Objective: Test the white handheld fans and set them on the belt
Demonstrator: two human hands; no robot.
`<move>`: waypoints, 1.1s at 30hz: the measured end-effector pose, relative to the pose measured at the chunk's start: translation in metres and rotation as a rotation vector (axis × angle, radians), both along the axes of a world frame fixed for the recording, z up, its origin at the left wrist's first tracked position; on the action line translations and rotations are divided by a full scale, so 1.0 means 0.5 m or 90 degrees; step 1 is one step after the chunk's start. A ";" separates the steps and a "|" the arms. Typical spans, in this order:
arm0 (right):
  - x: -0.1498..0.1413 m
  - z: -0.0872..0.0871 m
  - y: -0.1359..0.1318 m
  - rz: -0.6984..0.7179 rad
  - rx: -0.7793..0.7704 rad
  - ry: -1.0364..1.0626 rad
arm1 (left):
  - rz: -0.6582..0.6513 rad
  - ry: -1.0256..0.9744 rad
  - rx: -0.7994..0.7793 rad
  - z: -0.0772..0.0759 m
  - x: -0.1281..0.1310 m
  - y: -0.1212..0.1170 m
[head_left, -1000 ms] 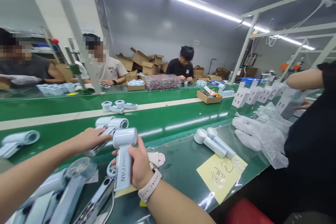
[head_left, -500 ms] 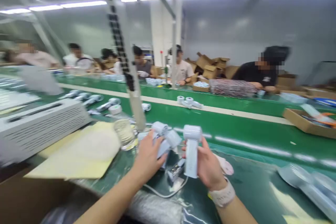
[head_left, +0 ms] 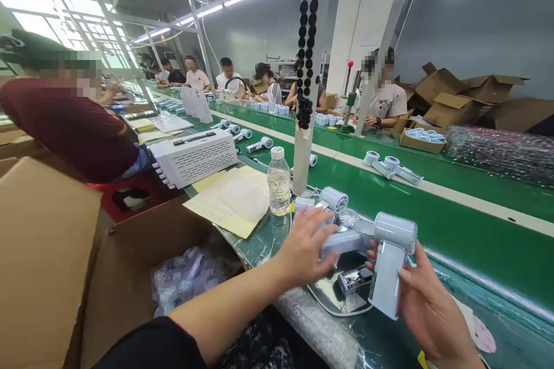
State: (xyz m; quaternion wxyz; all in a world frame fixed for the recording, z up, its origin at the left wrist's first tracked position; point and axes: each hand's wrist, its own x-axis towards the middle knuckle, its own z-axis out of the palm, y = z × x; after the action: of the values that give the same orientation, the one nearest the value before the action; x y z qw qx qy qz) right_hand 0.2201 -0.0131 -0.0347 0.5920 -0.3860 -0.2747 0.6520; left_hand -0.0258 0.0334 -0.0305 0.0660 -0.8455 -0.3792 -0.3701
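Right hand (head_left: 426, 300) grips a pale-blue handheld fan (head_left: 386, 282) upright, fingers closed around the handle. Left hand (head_left: 305, 248) is spread open, fingertips at the handle of a second fan (head_left: 341, 242) lying on the green tabletop (head_left: 259, 242). Plastic water bottle (head_left: 279, 181) stands upright near that fan, just beside yellow paper sheets (head_left: 229, 202).

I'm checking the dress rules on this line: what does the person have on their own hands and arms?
Both hands are bare: the left hand and the right hand wear no gloves, and no rings can be made out. The left arm ends in a short black sleeve. The right wrist runs out of the bottom of the view, so anything worn there cannot be seen.
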 end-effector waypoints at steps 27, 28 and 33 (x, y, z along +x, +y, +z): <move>-0.041 0.045 0.000 -0.051 0.141 0.034 | 0.268 -0.399 -0.315 0.076 -0.159 -0.001; -0.042 0.046 -0.001 -0.057 0.143 0.034 | 0.207 -0.418 -0.335 0.083 -0.117 -0.013; -0.048 0.052 -0.004 -0.084 0.158 0.028 | -0.220 -0.467 -0.515 0.092 0.062 -0.070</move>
State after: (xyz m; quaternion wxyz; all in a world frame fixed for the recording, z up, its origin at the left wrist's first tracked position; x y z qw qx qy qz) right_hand 0.1961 -0.0150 -0.0087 0.6824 -0.3126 -0.3143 0.5812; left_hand 0.0052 -0.0016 0.0155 -0.4607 -0.6692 -0.3449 -0.4702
